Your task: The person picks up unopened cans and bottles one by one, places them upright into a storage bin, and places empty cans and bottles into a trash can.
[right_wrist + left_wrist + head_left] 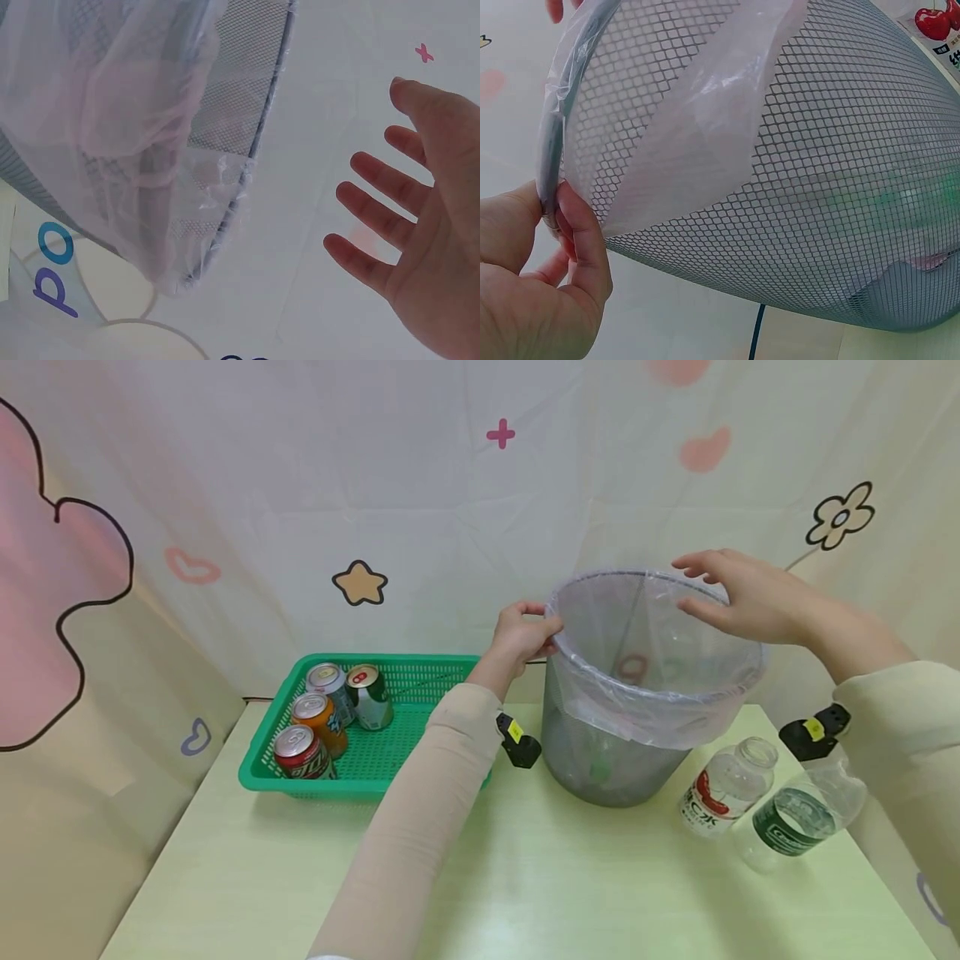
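A grey mesh trash bin (592,760) stands at the back of the table, with a thin clear plastic bag (637,714) folded over its rim. At the rim's left side my left hand (523,633) pinches the rim and the bag between thumb and fingers; the left wrist view shows this grip (562,262) close up. My right hand (757,597) hovers above the right back of the rim, apart from it. In the right wrist view its fingers (382,195) are spread and hold nothing. Something green shows faintly through the mesh.
Left of the bin is a green plastic basket (405,660) with several drink cans (318,722). Right of it lean two clear plastic bottles, one with a cherry label (723,789), one with a green label (798,818). A patterned curtain (420,485) hangs behind the table.
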Demonstrator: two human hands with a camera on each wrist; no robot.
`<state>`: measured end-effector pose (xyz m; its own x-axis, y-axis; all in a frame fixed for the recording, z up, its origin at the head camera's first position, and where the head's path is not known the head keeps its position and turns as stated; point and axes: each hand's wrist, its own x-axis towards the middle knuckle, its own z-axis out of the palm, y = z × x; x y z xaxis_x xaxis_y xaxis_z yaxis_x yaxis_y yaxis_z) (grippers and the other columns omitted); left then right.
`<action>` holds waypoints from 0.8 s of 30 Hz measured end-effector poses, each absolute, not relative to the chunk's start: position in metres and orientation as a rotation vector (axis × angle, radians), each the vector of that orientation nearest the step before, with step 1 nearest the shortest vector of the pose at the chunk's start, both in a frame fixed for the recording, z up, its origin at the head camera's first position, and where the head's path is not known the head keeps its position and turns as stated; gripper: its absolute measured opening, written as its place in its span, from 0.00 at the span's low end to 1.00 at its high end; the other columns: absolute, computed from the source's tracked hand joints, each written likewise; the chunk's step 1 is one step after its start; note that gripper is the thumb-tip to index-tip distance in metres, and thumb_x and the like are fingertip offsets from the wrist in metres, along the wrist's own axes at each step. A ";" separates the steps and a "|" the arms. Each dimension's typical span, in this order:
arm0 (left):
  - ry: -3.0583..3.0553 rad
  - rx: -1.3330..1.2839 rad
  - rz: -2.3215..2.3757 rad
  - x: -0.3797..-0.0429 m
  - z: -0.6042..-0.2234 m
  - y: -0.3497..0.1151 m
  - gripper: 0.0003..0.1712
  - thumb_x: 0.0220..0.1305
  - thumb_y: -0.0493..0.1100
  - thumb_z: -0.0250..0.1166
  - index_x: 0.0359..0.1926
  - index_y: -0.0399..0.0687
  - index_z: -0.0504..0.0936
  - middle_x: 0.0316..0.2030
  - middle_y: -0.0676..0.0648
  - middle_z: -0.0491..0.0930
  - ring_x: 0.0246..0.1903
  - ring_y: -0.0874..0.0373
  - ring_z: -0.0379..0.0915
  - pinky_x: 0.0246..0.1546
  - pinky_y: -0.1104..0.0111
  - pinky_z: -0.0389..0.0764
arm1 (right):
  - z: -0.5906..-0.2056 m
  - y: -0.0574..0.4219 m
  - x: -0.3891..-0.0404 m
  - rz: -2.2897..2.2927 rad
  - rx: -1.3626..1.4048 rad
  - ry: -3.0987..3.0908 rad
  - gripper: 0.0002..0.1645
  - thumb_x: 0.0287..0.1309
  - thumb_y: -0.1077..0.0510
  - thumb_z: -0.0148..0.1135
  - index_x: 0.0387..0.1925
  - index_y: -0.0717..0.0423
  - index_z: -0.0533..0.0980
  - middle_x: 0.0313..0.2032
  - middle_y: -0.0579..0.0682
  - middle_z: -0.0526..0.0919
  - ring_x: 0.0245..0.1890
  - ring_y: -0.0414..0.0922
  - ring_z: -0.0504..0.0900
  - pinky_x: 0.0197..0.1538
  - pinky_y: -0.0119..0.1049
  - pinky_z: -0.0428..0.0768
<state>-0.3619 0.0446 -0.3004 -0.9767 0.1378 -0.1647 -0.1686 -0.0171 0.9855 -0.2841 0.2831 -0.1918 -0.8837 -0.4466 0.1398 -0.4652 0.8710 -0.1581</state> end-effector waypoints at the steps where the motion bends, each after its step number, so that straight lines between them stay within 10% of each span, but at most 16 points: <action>1: 2.041 -0.036 2.097 -0.362 -0.301 0.045 0.17 0.50 0.37 0.61 0.42 0.48 0.69 0.26 0.46 0.76 0.19 0.61 0.72 0.28 0.70 0.79 | -0.192 0.284 -0.283 0.282 0.718 -2.934 0.30 0.58 0.48 0.48 0.59 0.56 0.58 0.52 0.60 0.66 0.50 0.57 0.67 0.48 0.55 0.65; 24: 2.053 -0.042 2.098 -0.362 -0.302 0.046 0.17 0.50 0.37 0.61 0.42 0.48 0.69 0.27 0.46 0.76 0.20 0.61 0.73 0.24 0.73 0.78 | -0.211 0.328 -0.262 0.305 0.630 -2.877 0.21 0.57 0.55 0.51 0.50 0.62 0.66 0.46 0.59 0.72 0.42 0.53 0.73 0.40 0.50 0.71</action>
<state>-0.3618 0.0463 -0.3020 -0.9784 0.1268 -0.1634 -0.1661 -0.0109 0.9861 -0.2623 0.3281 -0.2106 -0.8941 -0.3915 0.2177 -0.4284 0.8893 -0.1601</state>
